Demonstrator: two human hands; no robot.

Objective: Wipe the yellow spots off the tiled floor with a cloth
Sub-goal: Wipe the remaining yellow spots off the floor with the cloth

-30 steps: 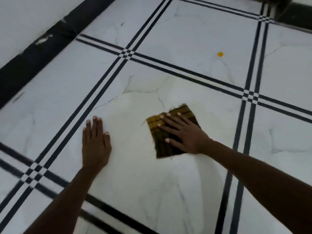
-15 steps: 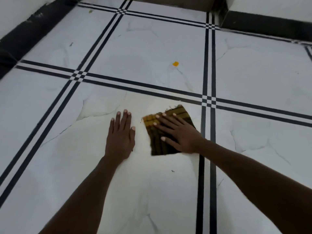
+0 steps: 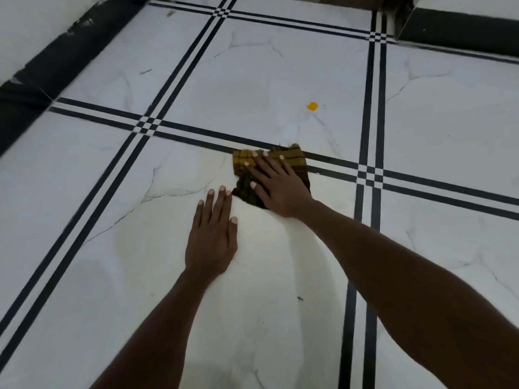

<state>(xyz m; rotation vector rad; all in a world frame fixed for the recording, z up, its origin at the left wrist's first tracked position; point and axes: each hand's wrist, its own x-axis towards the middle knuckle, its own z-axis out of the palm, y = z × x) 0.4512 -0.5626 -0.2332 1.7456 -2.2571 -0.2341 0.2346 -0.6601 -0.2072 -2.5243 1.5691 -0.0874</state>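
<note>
A yellow spot [image 3: 312,106] sits on the white marble-look tile beyond the black grout lines, with a tiny yellow speck just to its right. A brown and yellow checked cloth [image 3: 295,158] lies crumpled on the floor, its far edge over the black double line. My right hand [image 3: 276,183] presses flat on the cloth, fingers spread. The spot is about a hand's length beyond the cloth, apart from it. My left hand [image 3: 213,232] rests palm down on the bare tile just left of the cloth, fingers together, holding nothing.
White tiled floor [image 3: 252,74] with black double stripes crossing in a grid. A black skirting [image 3: 56,63] and white wall run along the left. A black-based block [image 3: 460,26] stands at the far right corner. A small greenish mark [image 3: 169,13] lies far left.
My right hand has pushed the cloth forward onto the black line, nearer the yellow spot. My left hand has shifted right and now sits close beside the cloth.
</note>
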